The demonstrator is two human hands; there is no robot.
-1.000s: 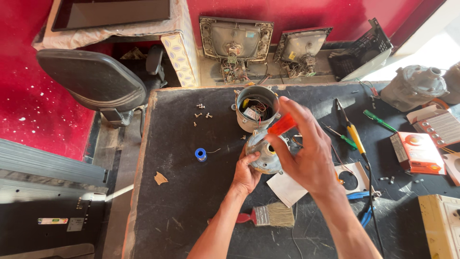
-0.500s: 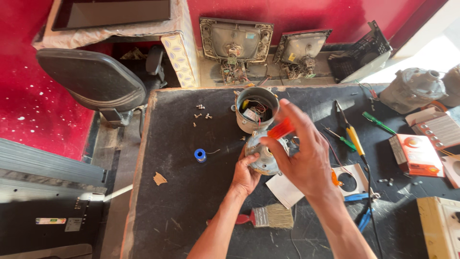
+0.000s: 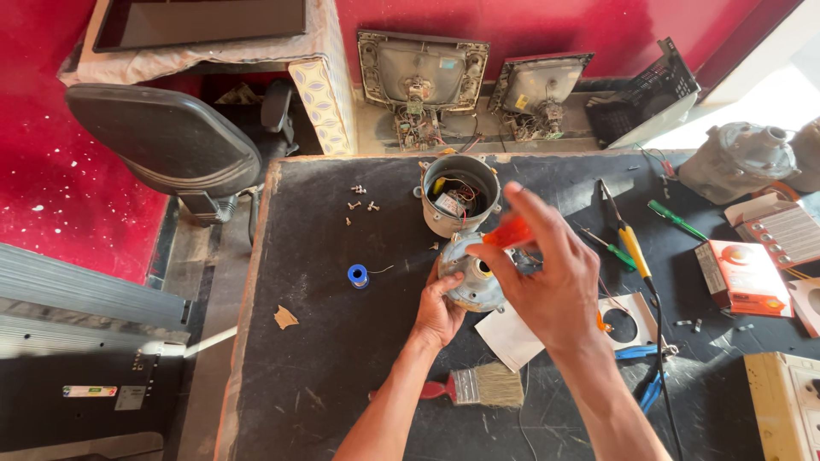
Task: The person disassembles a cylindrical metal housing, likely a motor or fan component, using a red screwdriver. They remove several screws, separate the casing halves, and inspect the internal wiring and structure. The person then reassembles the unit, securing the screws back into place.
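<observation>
While the left hand [image 3: 440, 312] cups the round grey metal motor cover [image 3: 470, 273] on the dark surface [image 3: 325, 341] — steadying it — right hand [image 3: 551, 286] fingers pinch an orange-handled tool [image 3: 510, 232] over its centre; grey cylindrical motor housing [image 3: 459, 195] just behind, paintbrush [image 3: 478, 386] near.

Hard sunlight floods in from the upper right, overexposed there; sharp shadows fall leftward; edges slightly bowed.
</observation>
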